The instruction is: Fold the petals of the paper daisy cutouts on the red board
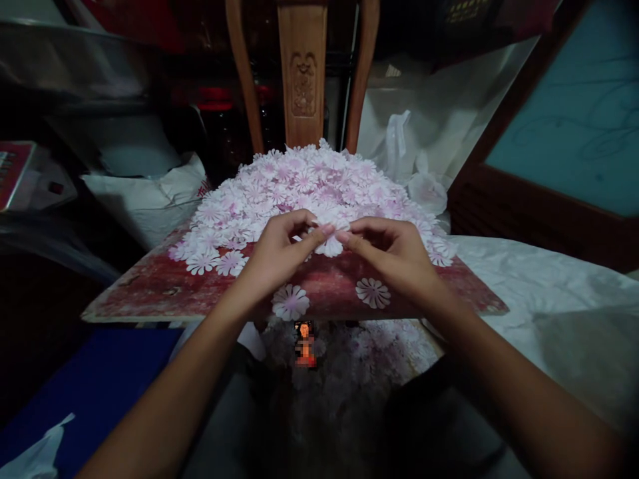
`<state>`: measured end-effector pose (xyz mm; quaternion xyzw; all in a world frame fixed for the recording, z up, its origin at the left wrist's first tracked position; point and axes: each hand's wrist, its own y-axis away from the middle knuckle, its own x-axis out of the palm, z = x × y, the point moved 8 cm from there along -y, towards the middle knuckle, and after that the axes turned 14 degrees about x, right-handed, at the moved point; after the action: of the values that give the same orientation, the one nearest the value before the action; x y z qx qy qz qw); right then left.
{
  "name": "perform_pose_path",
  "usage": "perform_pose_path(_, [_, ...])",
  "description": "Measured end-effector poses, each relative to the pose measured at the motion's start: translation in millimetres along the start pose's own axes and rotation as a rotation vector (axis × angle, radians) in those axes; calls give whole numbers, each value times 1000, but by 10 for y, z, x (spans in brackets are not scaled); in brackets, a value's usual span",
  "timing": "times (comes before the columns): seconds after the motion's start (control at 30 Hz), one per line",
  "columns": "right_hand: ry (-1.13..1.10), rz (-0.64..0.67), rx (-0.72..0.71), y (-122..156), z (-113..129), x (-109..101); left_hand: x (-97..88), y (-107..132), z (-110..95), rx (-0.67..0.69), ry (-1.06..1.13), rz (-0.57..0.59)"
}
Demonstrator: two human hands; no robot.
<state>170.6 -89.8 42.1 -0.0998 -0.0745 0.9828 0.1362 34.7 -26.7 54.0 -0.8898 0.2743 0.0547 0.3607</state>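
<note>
Between my two hands is a white and pale pink artificial flower, held just above the front of a red wooden board. My left hand pinches its left side between thumb and fingers. On the other side, my right hand is closed on the flower's right edge, its thumb tip close to the left thumb. Behind the hands rises a large heap of similar flowers. One loose flower lies at the board's front edge, and another flower rests below my right hand.
The worn red board lies in front of a carved wooden chair back. More flowers are dimly visible below it. A white sack stands left, white sheeting spreads right, and a blue surface is at lower left.
</note>
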Motion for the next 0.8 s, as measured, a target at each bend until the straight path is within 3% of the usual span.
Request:
perform_pose_path(0.23, [43, -46, 0, 121, 59, -231, 223, -18, -106, 7, 26, 35])
perform_pose_path(0.53, [86, -57, 78, 289, 50, -429, 313, -39, -151, 31, 14, 99])
perform_pose_path(0.6, [121, -67, 88, 315, 49, -471, 268, -51, -165, 36, -19, 104])
perform_pose_path(0.7, [235, -43, 141, 351, 1, -515, 54, -118, -148, 26, -91, 25])
perform_pose_path(0.8, [412, 109, 202, 413, -111, -479, -226, -257, 3, -31, -194, -75])
